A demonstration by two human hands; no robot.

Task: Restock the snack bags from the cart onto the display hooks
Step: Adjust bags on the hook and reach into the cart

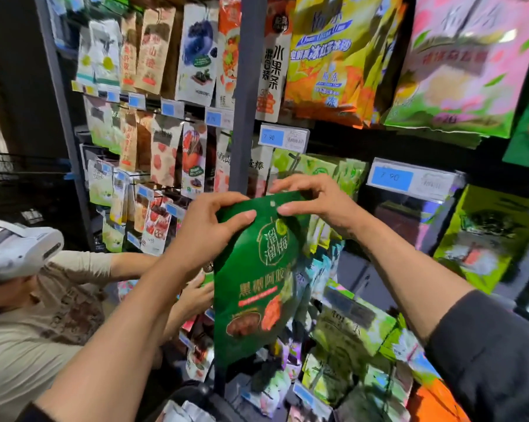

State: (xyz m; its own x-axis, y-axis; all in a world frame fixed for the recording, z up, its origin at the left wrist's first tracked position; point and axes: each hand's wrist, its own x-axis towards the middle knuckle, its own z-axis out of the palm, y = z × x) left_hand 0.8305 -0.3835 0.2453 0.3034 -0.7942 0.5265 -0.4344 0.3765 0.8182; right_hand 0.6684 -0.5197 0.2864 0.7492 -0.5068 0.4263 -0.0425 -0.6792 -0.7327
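Note:
A dark green snack bag (pixel 251 284) hangs upright in front of the display, held by its top edge. My left hand (pixel 208 226) pinches the bag's top left corner, thumb on the front. My right hand (pixel 318 199) pinches the top right part, next to the small hang hole (pixel 272 203). The bag's top sits just below a row of light green bags (pixel 318 172) hanging on the display. The hook itself is hidden behind the bag and my hands.
Another person with a white headset (pixel 19 248) crouches at the lower left, with a hand (pixel 193 296) reaching into the lower bags. A grey upright post (pixel 248 86) splits the display. Price tags (pixel 283 137) line the rails. Hung snack bags fill every side.

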